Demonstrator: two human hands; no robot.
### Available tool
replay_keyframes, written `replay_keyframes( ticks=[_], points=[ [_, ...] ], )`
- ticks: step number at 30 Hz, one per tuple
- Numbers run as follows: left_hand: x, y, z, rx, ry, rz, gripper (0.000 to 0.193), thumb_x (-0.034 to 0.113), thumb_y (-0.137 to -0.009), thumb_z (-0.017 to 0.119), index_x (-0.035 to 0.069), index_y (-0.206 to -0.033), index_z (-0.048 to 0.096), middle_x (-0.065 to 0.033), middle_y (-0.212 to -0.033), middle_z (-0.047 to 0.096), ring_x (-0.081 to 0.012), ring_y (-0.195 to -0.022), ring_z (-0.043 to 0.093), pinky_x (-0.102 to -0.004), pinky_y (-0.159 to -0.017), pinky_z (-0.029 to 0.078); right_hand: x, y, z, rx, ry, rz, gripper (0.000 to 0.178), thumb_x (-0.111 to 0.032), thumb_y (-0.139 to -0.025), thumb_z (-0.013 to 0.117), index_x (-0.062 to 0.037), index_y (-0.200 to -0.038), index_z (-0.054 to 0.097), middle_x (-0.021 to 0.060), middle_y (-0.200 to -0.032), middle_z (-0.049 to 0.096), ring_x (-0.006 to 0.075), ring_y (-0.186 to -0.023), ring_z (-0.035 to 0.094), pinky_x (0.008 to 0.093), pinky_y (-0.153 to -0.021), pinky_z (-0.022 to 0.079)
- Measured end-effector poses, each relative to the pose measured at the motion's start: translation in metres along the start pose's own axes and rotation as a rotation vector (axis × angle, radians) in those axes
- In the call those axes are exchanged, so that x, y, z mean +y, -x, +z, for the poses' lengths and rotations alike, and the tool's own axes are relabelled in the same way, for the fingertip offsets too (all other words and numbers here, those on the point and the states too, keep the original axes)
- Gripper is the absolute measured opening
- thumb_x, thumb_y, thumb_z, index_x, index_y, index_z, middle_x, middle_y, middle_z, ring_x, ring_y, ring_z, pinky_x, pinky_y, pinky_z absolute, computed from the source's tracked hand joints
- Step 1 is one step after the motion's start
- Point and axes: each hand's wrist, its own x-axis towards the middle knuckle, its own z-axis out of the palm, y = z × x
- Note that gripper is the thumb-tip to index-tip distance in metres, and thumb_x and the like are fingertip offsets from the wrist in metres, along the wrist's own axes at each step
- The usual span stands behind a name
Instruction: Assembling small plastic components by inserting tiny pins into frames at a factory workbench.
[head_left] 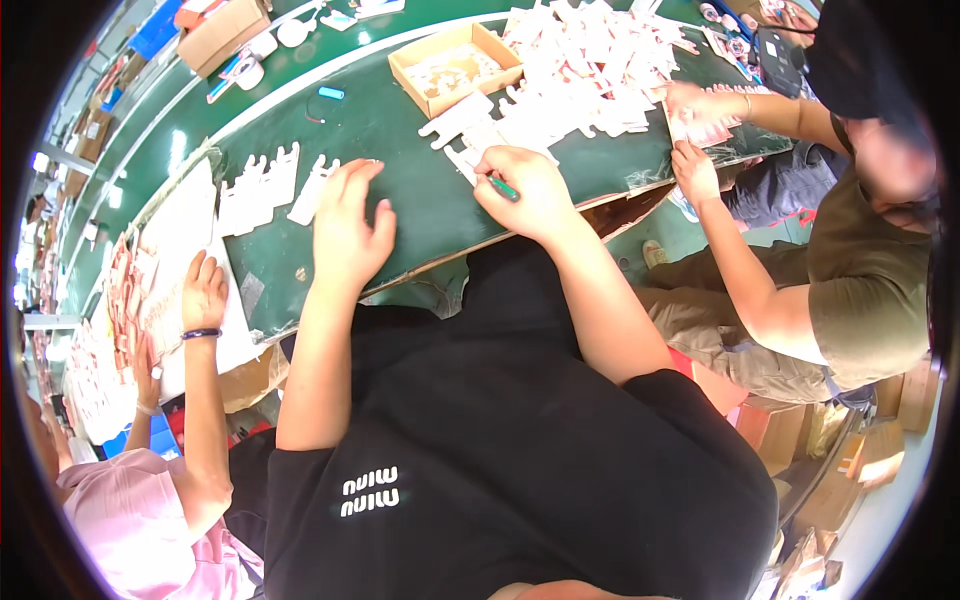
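My left hand (350, 228) is over the green table with its thumb apart from the fingers, and I see nothing held in it. Just left of its fingers lies a flat white notched piece (311, 194), with several similar white pieces (262, 190) further left. My right hand (528, 192) is closed round a slim tool with a green end (503, 188); its exact kind does not show. Beyond that hand, close to its fingertips, are flat white pieces (462, 122) with notched ends, washed out by glare. The tool's tip is hidden by the fingers.
A shallow cardboard box (433, 92) holding small white bits stands behind my right hand, beside a large heap of white pieces (595, 60). A blue cylinder (331, 93) with a wire lies on the green table (425, 205). Co-workers' hands (697, 172) (205, 292) work on both sides.
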Motion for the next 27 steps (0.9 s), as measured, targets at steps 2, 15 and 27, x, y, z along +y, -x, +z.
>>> replay_keyframes(
  ticks=[2,15,27],
  points=[
    [0.015,-0.018,0.012,-0.064,-0.021,0.019,0.056,0.009,-0.086,0.074,0.000,-0.141,0.063,-0.0244,-0.143,0.064,-0.0443,-0.134,0.062,-0.0519,-0.117,0.048,0.018,-0.002,-0.008,0.027,-0.057,-0.053,0.013,-0.009,-0.087,0.075,-0.0012,-0.096,0.071,0.0169,-0.084,0.072,0.0329,-0.077,0.074,0.0398,-0.076,0.059],
    [0.043,-0.066,0.087,-0.235,-0.128,0.026,0.056,0.030,-0.088,0.084,0.006,-0.137,0.071,-0.0203,-0.147,0.062,-0.0395,-0.137,0.059,-0.0531,-0.114,0.049,0.085,-0.016,-0.016,0.060,-0.510,0.121,0.003,0.001,-0.093,0.069,0.0003,-0.091,0.072,0.0068,-0.083,0.076,0.0132,-0.072,0.067,0.0286,-0.069,0.054],
    [-0.006,-0.039,0.014,0.270,-0.294,-0.147,0.047,0.027,-0.088,0.081,0.005,-0.128,0.074,-0.0231,-0.134,0.065,-0.0426,-0.129,0.063,-0.0526,-0.110,0.054,0.082,0.007,-0.024,0.322,-0.454,0.009,0.015,0.013,-0.091,0.060,0.0016,-0.084,0.066,0.0059,-0.079,0.070,0.0101,-0.071,0.065,0.0258,-0.069,0.053]
  ],
)
